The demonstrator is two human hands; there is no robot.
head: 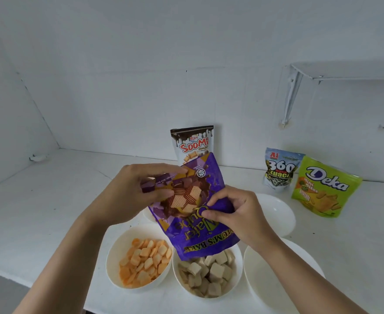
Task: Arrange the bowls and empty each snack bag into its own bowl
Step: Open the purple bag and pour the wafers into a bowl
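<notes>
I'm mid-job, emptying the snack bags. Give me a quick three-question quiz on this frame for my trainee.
1. True or false: the purple bag is held upside down over the bowl of pale wafer cubes.
2. How many other snack bags stand on the counter? A) two B) three C) four
3. Fill in: the left bowl holds ____ coloured snacks.
Key: 1 true; the left hand and right hand both grip it. 2 B: Soomi bag, Kuaci bag, Deka bag. 3 orange.
</notes>
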